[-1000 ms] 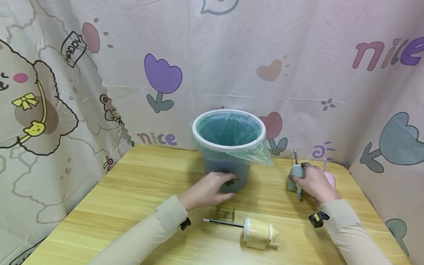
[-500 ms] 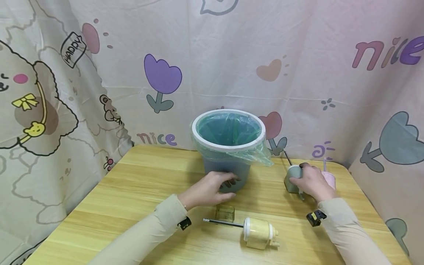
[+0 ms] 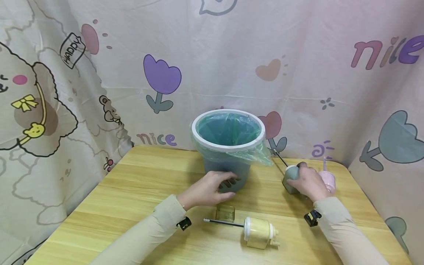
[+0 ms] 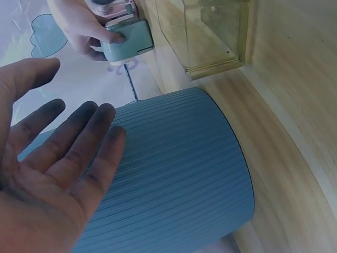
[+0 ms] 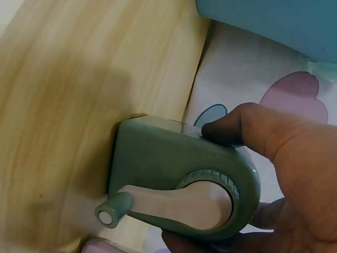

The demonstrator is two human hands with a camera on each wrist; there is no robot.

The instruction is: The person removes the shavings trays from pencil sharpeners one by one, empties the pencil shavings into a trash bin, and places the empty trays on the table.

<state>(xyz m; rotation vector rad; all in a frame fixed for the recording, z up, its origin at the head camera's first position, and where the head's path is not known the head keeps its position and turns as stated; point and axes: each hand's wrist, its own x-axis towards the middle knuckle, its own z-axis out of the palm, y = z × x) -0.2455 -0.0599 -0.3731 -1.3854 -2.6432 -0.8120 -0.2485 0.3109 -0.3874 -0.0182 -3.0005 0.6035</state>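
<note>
My right hand (image 3: 309,182) grips a green crank pencil sharpener (image 3: 289,181) at the right of the table. A pencil (image 3: 281,158) sticks out of it, slanting up to the left. In the right wrist view, the sharpener's crank handle (image 5: 158,199) faces the camera, with thumb and fingers on either side of the body. My left hand (image 3: 208,189) hovers before the ribbed blue-grey trash bin (image 3: 228,148), fingers spread and loosely bent around nothing. Whether it touches the bin I cannot tell. Nearby stands a clear yellowish shavings drawer (image 3: 226,213).
A yellow pencil sharpener (image 3: 258,233) lies at the front, a dark pencil (image 3: 226,222) in it pointing left. Behind my right hand is a pink sharpener (image 3: 327,180). A green liner bag (image 3: 263,156) hangs over the bin's rim. A printed curtain surrounds the table.
The green sharpener has turned, so its pencil swings from upright to leaning left. My right hand has shifted slightly left with it. The left hand stays in place.
</note>
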